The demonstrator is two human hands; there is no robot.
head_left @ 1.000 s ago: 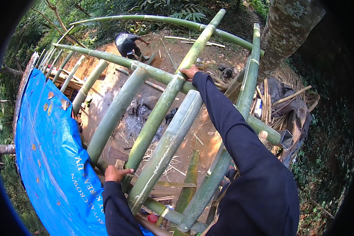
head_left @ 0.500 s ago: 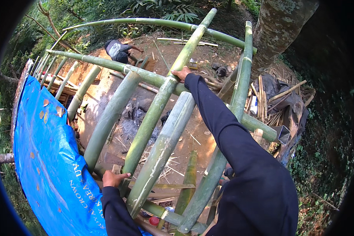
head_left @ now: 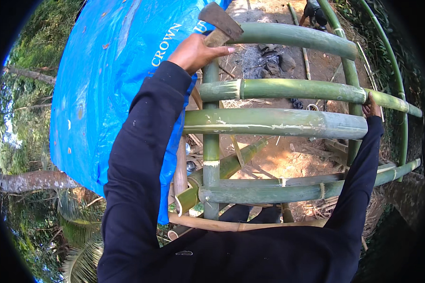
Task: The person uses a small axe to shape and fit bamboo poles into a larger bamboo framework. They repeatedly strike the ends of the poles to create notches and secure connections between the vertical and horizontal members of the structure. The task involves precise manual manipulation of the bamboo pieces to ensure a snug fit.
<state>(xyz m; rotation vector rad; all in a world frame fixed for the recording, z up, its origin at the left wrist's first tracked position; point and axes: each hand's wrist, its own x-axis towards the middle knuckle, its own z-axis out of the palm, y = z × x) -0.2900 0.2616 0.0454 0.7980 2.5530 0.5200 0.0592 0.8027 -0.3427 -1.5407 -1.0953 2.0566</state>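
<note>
My left hand (head_left: pixel 197 53) is closed on the wooden handle of a hatchet (head_left: pixel 220 20), its thumb stretched out. The rusty metal head is raised over the left end of a thick green bamboo piece (head_left: pixel 293 38). At the right, my right hand (head_left: pixel 372 106) grips a long bamboo pole (head_left: pixel 297 89) beside a node, where it lies across a crosswise bamboo beam (head_left: pixel 352 78). Its fingers are partly hidden. Nearer to me, another thick bamboo piece (head_left: pixel 274 121) runs alongside that pole.
A blue tarp (head_left: pixel 113 80) covers the left side. An upright-running bamboo beam (head_left: pixel 211 155) passes under the left ends. Below lie more bamboo (head_left: pixel 269 192), dark stones with ash (head_left: pixel 274 61) and bare soil. Another person (head_left: pixel 315 13) bends down at the far right.
The view has turned, so the poles now run left to right. My left hand has left the pole's near end and taken up the hatchet. My right hand is still on the pole.
</note>
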